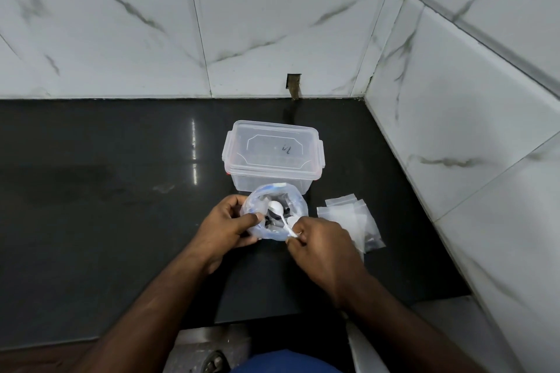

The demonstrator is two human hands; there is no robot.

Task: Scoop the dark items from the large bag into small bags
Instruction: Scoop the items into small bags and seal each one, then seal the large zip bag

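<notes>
Wall of white marble-patterned tiles (pixel 272 24) fills the upper half of the frame and runs down the right side. Below it, a polished black stone counter (pixel 106 206) spans the middle of the frame. A clear rectangular plastic box with a clipped-on lid (pixel 272 154) sits at centre frame, on the counter. Just below it and touching its near wall stands the large clear plastic bag (pixel 274 212), its mouth open upward, with small dark items (pixel 268 220) lying inside. The left hand (pixel 224 228) grips the bag's left rim, fingers curled round the plastic. The right hand (pixel 321 244), at the bag's lower right edge, pinches the handle of a white plastic spoon (pixel 280 213) whose bowl lies inside the bag. Right of the bag, a loose pile of small clear zip bags (pixel 348 218) lies flat on the counter.
</notes>
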